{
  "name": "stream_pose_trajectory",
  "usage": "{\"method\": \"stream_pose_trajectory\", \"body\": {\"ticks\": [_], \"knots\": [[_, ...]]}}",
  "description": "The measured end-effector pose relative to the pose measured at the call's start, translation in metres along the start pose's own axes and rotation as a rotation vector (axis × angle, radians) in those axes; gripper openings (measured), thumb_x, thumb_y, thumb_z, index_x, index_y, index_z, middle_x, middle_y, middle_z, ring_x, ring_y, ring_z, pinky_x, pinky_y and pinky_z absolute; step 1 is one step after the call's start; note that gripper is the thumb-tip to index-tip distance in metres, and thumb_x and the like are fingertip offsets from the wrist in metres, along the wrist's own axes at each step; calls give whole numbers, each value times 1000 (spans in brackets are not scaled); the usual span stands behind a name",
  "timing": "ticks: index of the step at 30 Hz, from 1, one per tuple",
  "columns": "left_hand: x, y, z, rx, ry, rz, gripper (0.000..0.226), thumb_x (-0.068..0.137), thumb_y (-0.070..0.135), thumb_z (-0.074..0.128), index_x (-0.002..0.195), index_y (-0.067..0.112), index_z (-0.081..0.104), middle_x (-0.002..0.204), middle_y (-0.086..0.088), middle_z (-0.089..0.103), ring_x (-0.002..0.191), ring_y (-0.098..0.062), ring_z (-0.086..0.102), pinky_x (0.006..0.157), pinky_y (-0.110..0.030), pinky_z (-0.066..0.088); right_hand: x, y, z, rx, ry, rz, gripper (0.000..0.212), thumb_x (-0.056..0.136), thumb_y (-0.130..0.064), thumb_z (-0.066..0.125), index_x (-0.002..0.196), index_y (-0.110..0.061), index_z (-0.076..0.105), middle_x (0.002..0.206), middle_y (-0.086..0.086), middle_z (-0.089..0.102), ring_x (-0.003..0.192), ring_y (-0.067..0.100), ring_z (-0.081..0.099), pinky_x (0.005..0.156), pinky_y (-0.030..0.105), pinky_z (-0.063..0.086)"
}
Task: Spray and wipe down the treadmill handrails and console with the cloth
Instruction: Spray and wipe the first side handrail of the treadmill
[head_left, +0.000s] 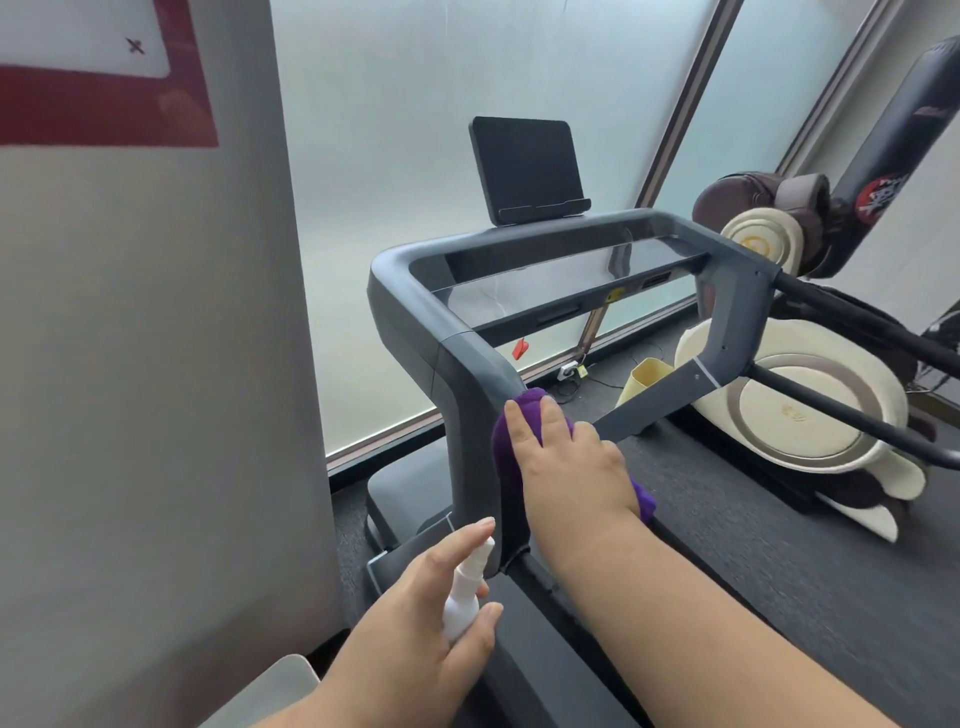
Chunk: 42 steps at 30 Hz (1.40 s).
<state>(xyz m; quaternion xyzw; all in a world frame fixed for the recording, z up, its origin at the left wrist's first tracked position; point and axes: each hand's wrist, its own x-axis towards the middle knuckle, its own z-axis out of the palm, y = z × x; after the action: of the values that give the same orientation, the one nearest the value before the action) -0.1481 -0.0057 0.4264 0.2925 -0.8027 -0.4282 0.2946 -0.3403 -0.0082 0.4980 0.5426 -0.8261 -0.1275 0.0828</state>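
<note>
R hand (571, 457), fingers flat, presses fuzzy purple cloth (506, 452) on smooth grey handrail (478, 415). L hand (431, 613) curls round slim white spray bottle (462, 597).

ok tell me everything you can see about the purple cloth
The cloth is deep purple, soft and fuzzy like microfibre, bunched rather than spread flat. It lies on the treadmill's near-left handrail, just below the bend where the rail turns toward the console, and wraps partly over the rail's inner edge. The right hand presses it down with flat fingers, covering most of it; purple shows past the fingertips, along the hand's left side and near the wrist. Its full shape is hidden.
</note>
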Motion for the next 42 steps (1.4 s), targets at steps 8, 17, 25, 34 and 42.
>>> {"method": "stream_pose_trajectory", "body": {"ticks": [8, 17, 25, 34, 42], "knots": [[-4, 4, 5, 6, -40, 5, 61, 79, 56, 55, 134, 66, 32, 107, 24, 60, 86, 0, 62, 74, -6, 43, -76, 41, 16, 68, 81, 66, 85, 90, -27, 63, 157, -36, 12, 159, 4, 29, 113, 26, 50, 90, 42, 47], [-2, -2, -2, 12, -17, -1, 63, 79, 50, 59, 133, 67, 32, 111, 29, 56, 93, 3, 62, 77, -4, 43, -82, 35, 25, -9, 59, 87, 90, 94, -18, 43, 150, -26, -27, 163, 10, 11, 115, 25, 45, 92, 40, 42], [-4, 0, -1, 34, 5, 22, 67, 82, 40, 65, 131, 70, 31, 110, 28, 56, 80, 4, 59, 71, -4, 41, 3, -2, 4, 19, 34, 59, 83, 96, -17, 44, 156, -27, -14, 163, 13, 8, 124, 35, 42, 98, 47, 41], [-6, 5, 5, -2, -31, 38, 62, 82, 47, 61, 134, 66, 33, 108, 25, 58, 84, 1, 61, 73, -8, 45, -22, 35, 13, 205, 69, 82, 76, 97, -52, 46, 156, -34, 2, 142, 0, 42, 105, 28, 55, 87, 43, 50], [1, -3, -1, 37, -28, 38, 71, 84, 30, 71, 131, 67, 34, 109, 25, 58, 80, 1, 61, 71, -7, 45, -23, 27, 25, 77, 107, 76, 74, 100, -54, 36, 155, -34, -10, 146, 7, 35, 103, 30, 52, 77, 42, 44]]}}
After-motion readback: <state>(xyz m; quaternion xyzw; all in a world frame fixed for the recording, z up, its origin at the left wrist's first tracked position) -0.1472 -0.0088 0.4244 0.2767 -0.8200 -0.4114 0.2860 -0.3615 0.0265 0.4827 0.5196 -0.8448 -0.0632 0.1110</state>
